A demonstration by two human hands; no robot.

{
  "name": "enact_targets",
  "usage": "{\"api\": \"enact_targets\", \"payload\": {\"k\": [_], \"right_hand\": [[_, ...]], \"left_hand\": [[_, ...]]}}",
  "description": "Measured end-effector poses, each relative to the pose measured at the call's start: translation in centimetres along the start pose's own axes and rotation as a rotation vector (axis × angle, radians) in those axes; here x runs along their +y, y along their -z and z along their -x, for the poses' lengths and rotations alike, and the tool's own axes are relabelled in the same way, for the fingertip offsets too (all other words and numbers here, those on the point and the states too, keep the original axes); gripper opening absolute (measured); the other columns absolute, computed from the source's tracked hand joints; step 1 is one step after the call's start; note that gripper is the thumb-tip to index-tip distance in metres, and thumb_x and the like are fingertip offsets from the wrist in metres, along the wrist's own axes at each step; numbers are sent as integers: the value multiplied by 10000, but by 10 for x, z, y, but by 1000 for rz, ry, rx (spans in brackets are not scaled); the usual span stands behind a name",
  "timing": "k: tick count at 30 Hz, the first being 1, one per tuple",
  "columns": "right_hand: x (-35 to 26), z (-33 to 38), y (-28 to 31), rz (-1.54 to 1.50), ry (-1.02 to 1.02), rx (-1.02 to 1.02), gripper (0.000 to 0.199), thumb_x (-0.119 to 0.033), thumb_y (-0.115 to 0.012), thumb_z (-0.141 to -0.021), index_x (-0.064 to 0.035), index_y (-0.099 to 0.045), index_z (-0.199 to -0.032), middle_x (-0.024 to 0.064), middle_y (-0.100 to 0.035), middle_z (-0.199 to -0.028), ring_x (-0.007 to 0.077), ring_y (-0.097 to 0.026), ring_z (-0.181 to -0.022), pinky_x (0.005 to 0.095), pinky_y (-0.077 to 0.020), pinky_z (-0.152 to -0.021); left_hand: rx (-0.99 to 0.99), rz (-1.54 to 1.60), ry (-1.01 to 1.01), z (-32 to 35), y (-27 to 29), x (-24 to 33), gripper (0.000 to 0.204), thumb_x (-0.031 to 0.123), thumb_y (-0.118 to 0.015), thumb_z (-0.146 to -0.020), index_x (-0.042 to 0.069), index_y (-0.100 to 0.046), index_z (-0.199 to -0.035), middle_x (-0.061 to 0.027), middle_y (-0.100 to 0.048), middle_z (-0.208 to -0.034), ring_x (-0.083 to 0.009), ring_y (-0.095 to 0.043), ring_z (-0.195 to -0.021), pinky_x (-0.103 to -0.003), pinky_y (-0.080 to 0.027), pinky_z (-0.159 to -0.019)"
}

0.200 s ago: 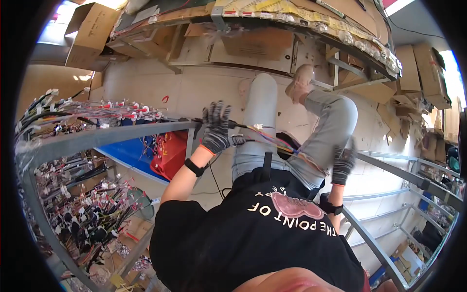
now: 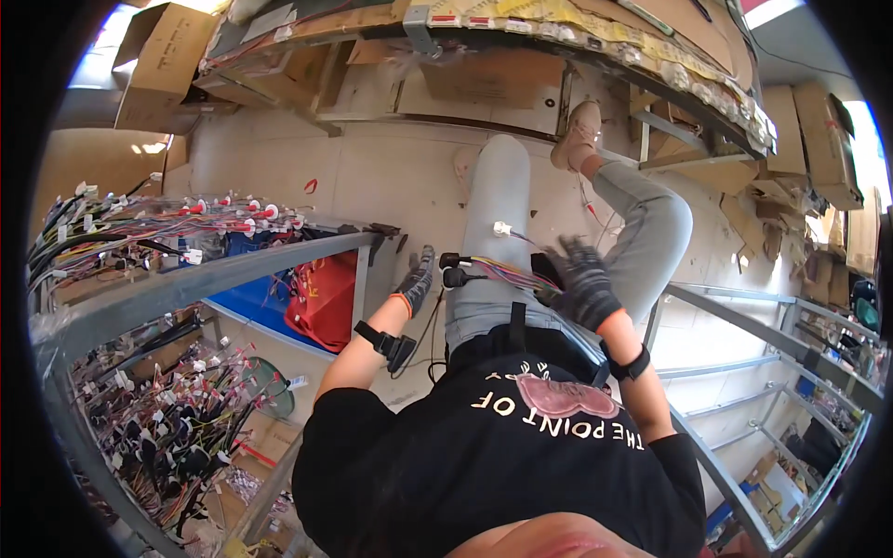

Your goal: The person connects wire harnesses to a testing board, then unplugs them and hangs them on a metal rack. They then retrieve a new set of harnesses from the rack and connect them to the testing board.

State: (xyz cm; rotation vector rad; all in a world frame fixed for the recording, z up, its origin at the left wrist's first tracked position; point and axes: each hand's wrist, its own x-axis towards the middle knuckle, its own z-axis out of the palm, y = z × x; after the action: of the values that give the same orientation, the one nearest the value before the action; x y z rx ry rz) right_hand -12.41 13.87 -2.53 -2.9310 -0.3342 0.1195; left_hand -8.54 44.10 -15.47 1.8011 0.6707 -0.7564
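Note:
A wire harness (image 2: 502,272) of many coloured wires lies across my lap. Black connectors (image 2: 454,276) form its left end, and a white connector (image 2: 502,229) on a thin lead rests on my thigh. Just left of those black connectors is my left hand (image 2: 420,279), in a grey striped glove, seen edge-on with fingers stretched up and nothing in them. My right hand (image 2: 586,284), gloved alike, is over the harness's right part. Its fingers are smeared by motion, so whether they grip the wires is unclear.
Metal rack frames stand at my left (image 2: 214,270) and right (image 2: 735,474). Bundles of connector-ended wires (image 2: 177,418) fill the left side, near a red bag (image 2: 326,302). Ahead is a workbench (image 2: 595,46); cardboard boxes (image 2: 167,70) stand at far left and right.
My left hand has come down and turned edge-on, away from the harness. My right hand has swung left from beside my hip to over the wires. The harness's black connectors now show fully.

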Motion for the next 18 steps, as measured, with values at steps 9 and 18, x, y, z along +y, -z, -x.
{"api": "enact_targets", "payload": {"k": [9, 18], "right_hand": [[7, -67, -71, -446, 160, -259, 210, -171, -537, -815, -41, -559, -978, 194, -592, -897, 369, -565, -827, 411, -450, -730], [55, -66, -39, -1018, -670, 142, 183, -100, -523, -892, -22, -552, -1055, 45, -572, -793, 105, -523, -638, 262, -457, -601]], "left_hand": [[-102, 447, 76, -47, 149, -104, 503, 430, -403, -866, 69, -468, -1210, -82, -482, -1223, -231, -458, -1121, -399, -348, -943], [-439, 5, -480, 63, 124, -39, 388, 183, -551, -872, 51, -471, -1228, -105, -528, -1185, -184, -498, -1097, -310, -402, -935]]}}
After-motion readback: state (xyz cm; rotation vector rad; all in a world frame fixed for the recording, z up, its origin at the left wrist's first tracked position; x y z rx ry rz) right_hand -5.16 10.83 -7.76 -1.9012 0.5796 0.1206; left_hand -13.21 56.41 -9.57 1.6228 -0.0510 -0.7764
